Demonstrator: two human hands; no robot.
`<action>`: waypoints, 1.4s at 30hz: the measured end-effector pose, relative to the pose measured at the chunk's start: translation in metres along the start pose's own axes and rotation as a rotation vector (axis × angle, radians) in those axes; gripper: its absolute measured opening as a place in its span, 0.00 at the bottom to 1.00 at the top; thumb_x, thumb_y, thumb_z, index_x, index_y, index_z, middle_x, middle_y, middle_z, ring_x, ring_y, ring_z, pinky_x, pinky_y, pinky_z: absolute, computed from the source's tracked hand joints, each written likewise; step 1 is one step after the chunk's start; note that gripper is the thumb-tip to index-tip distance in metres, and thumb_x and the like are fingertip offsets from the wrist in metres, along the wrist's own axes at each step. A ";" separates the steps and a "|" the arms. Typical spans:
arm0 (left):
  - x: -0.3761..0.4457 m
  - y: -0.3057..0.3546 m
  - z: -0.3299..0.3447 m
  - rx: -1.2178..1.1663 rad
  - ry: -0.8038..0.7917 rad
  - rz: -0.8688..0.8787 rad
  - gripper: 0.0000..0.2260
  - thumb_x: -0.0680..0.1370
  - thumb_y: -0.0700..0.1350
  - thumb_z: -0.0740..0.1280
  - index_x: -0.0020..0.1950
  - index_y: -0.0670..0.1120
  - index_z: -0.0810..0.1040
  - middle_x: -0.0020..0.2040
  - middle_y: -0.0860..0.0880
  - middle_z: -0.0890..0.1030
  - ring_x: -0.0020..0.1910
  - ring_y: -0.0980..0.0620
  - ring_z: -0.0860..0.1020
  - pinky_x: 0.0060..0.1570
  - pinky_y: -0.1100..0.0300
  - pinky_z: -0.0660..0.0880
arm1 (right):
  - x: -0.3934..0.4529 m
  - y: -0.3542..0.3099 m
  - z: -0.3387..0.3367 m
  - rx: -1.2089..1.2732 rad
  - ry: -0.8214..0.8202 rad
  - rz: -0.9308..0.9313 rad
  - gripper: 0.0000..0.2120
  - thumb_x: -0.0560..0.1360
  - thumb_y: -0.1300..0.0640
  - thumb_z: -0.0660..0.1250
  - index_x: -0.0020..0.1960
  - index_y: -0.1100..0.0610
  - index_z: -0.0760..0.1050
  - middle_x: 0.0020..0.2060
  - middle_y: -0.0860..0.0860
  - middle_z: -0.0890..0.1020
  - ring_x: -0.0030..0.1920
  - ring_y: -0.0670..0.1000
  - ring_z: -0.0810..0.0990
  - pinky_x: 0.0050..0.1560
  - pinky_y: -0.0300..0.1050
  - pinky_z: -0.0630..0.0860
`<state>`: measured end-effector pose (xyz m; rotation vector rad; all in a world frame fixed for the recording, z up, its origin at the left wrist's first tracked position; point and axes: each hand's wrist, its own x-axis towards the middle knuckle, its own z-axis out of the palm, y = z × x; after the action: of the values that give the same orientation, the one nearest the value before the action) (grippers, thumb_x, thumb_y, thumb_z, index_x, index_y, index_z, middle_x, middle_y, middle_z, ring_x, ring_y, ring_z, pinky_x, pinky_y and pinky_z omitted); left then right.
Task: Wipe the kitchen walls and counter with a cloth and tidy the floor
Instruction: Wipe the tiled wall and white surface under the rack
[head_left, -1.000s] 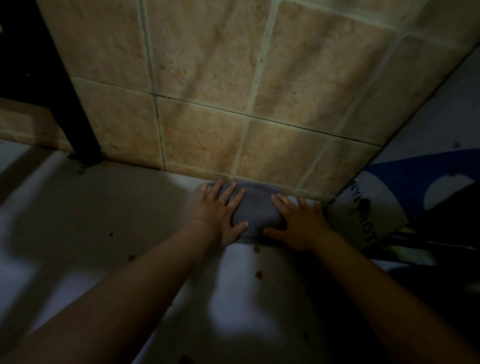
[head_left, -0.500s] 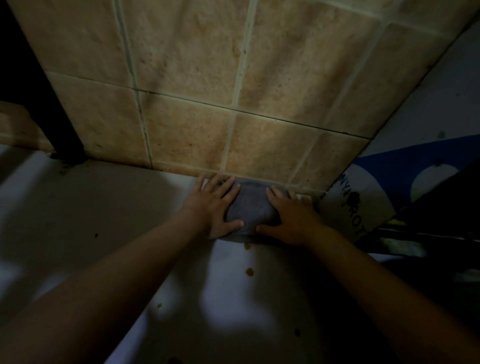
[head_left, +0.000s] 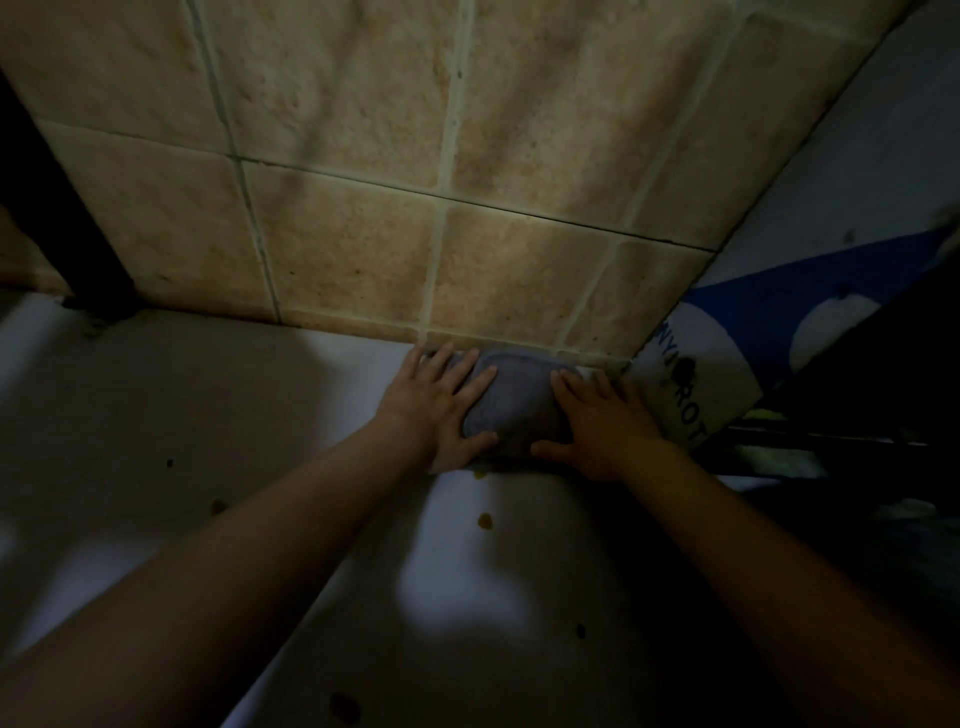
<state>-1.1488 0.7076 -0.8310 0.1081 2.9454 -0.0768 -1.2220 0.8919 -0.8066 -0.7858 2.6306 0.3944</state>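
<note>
I see the tan tiled wall (head_left: 467, 156) filling the view beyond both hands, its pale grout lines running down to the seam just past the fingertips. Under the hands and forearms lies the white counter (head_left: 234, 405), dim and shadowed, with small brown spots (head_left: 485, 521) dotted nearer me than the hands. To the right of the right hand leans a blue-and-white printed panel (head_left: 727, 364) with dark lettering. Far left of the left hand stands a black post (head_left: 57, 223). My left hand (head_left: 436, 405) and right hand (head_left: 597, 426) lie flat, fingers spread, a little apart, pressing on either end of the grey cloth (head_left: 514, 405), which sits bunched on the counter against the foot of the wall.
</note>
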 end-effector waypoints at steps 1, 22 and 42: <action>-0.001 0.002 0.000 -0.004 0.000 -0.001 0.36 0.76 0.68 0.46 0.76 0.52 0.38 0.78 0.47 0.42 0.76 0.44 0.42 0.71 0.43 0.38 | -0.002 -0.001 0.001 -0.010 -0.004 0.009 0.45 0.73 0.31 0.55 0.77 0.53 0.37 0.77 0.49 0.43 0.76 0.58 0.43 0.74 0.58 0.41; -0.049 0.035 0.010 -0.040 -0.030 0.005 0.35 0.76 0.67 0.47 0.77 0.53 0.39 0.78 0.47 0.41 0.76 0.43 0.40 0.71 0.43 0.37 | -0.063 -0.018 0.031 0.075 0.024 0.053 0.45 0.74 0.36 0.59 0.77 0.56 0.38 0.77 0.51 0.43 0.76 0.56 0.43 0.74 0.55 0.41; -0.061 0.046 0.002 -0.096 0.037 0.108 0.33 0.78 0.62 0.52 0.77 0.49 0.43 0.78 0.46 0.43 0.76 0.45 0.43 0.72 0.44 0.40 | -0.079 -0.027 0.042 0.142 0.083 0.057 0.41 0.76 0.34 0.54 0.77 0.53 0.38 0.77 0.50 0.41 0.76 0.56 0.41 0.74 0.54 0.40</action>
<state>-1.0849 0.7492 -0.8229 0.2570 2.9677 0.0834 -1.1342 0.9218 -0.8157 -0.6971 2.7274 0.1908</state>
